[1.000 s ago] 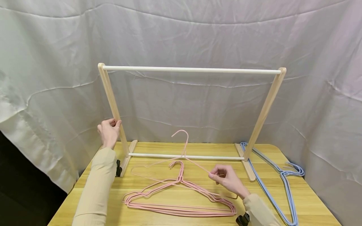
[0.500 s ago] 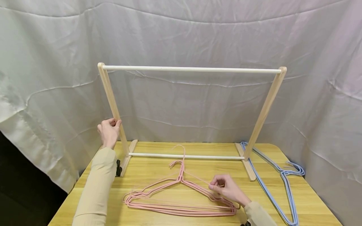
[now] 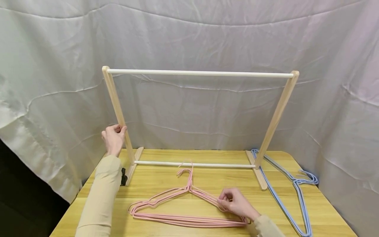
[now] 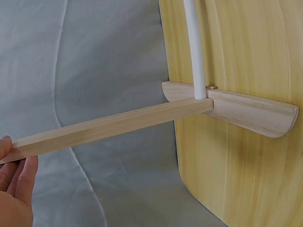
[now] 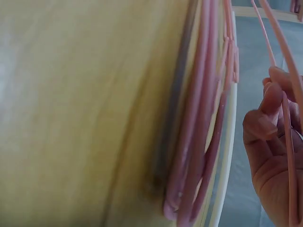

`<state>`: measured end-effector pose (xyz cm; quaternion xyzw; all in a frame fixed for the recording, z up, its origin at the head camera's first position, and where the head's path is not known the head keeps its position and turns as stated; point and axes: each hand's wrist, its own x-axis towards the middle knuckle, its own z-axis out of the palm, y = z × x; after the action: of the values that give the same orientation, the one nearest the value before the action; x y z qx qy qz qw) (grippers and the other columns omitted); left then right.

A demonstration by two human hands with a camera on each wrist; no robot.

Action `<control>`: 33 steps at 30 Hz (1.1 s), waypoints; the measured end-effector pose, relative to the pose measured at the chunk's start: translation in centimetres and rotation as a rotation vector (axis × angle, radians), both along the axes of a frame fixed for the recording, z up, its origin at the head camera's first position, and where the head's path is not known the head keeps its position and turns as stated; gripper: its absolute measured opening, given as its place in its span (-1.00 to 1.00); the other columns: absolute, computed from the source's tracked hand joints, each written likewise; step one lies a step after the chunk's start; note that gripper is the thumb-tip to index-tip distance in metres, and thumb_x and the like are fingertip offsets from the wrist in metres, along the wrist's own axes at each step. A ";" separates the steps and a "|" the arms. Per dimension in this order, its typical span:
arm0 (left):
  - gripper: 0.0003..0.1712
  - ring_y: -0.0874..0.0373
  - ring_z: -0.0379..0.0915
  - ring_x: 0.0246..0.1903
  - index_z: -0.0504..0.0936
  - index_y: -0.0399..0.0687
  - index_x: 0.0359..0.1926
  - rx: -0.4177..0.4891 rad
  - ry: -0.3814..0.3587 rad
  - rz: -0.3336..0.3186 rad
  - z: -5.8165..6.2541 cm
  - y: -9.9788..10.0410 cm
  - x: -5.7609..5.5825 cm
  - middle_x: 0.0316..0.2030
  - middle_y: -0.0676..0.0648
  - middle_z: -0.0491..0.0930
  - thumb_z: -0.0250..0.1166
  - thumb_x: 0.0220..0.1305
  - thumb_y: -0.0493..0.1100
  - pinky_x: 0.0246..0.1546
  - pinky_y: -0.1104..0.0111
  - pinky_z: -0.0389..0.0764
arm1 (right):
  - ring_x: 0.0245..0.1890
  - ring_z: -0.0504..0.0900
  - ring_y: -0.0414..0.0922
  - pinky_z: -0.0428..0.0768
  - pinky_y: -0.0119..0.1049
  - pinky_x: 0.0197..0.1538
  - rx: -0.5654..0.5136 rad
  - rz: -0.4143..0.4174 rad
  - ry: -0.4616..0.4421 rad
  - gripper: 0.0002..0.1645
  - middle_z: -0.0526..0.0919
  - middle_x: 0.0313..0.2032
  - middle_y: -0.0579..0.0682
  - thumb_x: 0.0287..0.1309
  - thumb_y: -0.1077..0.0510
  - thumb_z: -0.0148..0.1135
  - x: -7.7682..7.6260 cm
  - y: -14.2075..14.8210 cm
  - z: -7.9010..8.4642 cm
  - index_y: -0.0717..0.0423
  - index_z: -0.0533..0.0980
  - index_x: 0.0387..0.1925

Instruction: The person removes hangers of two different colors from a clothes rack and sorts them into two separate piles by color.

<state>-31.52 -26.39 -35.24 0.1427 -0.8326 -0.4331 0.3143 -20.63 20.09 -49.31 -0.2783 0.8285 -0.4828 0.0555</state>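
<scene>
My left hand (image 3: 113, 140) grips the left wooden post (image 3: 116, 102) of a small clothes rack, thumb on one side and fingers on the other. In the left wrist view, fingertips press the post's (image 4: 113, 125) near end, and its far end meets the foot. Low over the table, my right hand (image 3: 238, 204) pinches the sloping arm of a thin pink wire hanger (image 5: 289, 161). That hanger overlaps a stack of pink hangers (image 3: 189, 221) lying flat, hooks towards the rack. In the right wrist view, thumb and fingertips close on the wire beside the stack.
The rack's white top rail (image 3: 201, 73) spans both posts, and a lower white rail (image 3: 165, 163) runs close above the table (image 3: 160, 181). Several blue hangers (image 3: 299, 194) lie on the right, by the rack's right foot (image 3: 262, 179). A grey curtain (image 3: 201, 42) hangs behind.
My right hand has lowered the pink hanger from above the stack down onto it, its hook dropping from above the lower rail to that rail's level. The left hand stays on the post.
</scene>
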 end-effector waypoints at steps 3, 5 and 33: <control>-0.64 -0.30 0.30 0.12 0.73 -0.33 -0.02 0.004 -0.010 -0.009 0.0 0.1 0.0 -0.03 -0.39 0.70 0.27 0.40 -0.10 0.21 -0.05 0.26 | -0.60 0.41 -0.47 0.43 -0.53 -0.53 0.034 -0.003 0.026 -0.86 0.59 -0.63 0.04 0.20 0.23 0.35 0.0 0.0 -0.4 0.11 0.62 -0.48; -0.65 -0.30 0.29 0.12 0.73 -0.32 -0.03 0.001 -0.015 -0.011 0.1 0.1 0.0 -0.03 -0.38 0.71 0.26 0.41 -0.10 0.21 -0.05 0.25 | -0.61 0.39 -0.48 0.42 -0.53 -0.54 0.058 -0.005 0.050 -0.86 0.59 -0.64 -0.02 0.20 0.21 0.36 0.0 -0.1 -0.6 0.08 0.62 -0.48; -0.64 -0.27 0.26 0.14 0.72 -0.32 -0.01 0.017 -0.027 -0.004 0.1 0.1 0.0 -0.01 -0.38 0.70 0.26 0.41 -0.09 0.21 -0.03 0.24 | -0.36 0.54 -0.26 0.56 -0.37 -0.30 0.239 -0.231 0.234 -0.83 0.68 -0.27 -0.03 0.15 0.23 0.40 -0.3 1.3 0.3 0.21 0.64 -0.22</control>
<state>-31.48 -26.28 -35.17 0.1496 -0.8332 -0.4389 0.3011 -20.95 21.35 -49.06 -0.2271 0.9070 -0.3486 -0.0644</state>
